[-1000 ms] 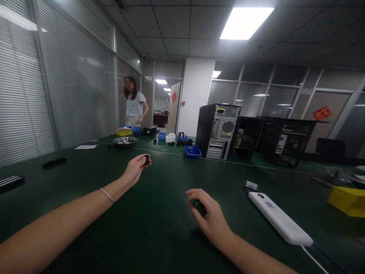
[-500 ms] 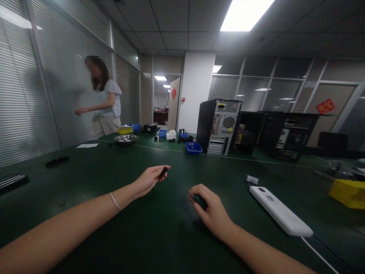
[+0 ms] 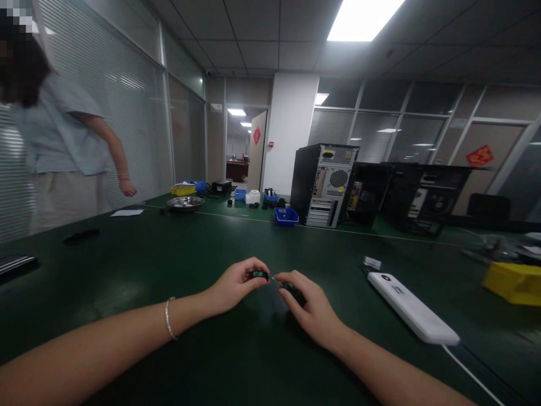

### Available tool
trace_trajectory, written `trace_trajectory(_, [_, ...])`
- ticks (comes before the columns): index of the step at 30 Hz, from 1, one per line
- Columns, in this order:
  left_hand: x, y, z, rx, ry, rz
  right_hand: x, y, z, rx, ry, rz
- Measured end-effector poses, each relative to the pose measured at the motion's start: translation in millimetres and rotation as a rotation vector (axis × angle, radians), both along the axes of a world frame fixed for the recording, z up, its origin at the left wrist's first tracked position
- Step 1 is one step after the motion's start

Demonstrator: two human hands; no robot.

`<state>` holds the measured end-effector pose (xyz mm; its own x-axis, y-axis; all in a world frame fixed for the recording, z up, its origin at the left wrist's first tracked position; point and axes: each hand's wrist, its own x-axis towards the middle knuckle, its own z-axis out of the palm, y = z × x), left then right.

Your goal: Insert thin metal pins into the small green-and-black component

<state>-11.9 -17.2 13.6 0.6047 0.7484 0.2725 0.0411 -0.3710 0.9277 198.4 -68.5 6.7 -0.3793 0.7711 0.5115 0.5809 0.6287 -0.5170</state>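
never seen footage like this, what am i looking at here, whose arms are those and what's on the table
The picture comes from a camera worn on a person's head, looking forward and down, so the two bare arms are that person's own. The left hand pinches a small black part. The right hand grips a small screwdriver whose thin tip points at that part. Both hands meet just above a dark green table. On the table lie a white power strip to the right, a yellow bin at the far right, a blue bin, a metal bowl and computer towers farther back. Another person stands at the left edge.
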Motion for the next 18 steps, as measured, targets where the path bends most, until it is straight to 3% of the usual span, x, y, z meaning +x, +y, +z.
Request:
trace_trajectory(6, [-0.9,3.4,-4.1,0.114,0.056,0.076,0.4,-2.1,4.0,0.008,-0.001,0.027])
trace_trajectory(14, [-3.2,-1.9,1.6,0.303,0.207,0.127,-0.3,-2.0,1.6,-0.001,-0.039,0.018])
trace_trajectory(18, [-3.4,-1.9,1.9,0.259,0.202,0.11,-1.1,-1.5,0.5,-0.014,-0.003,0.033])
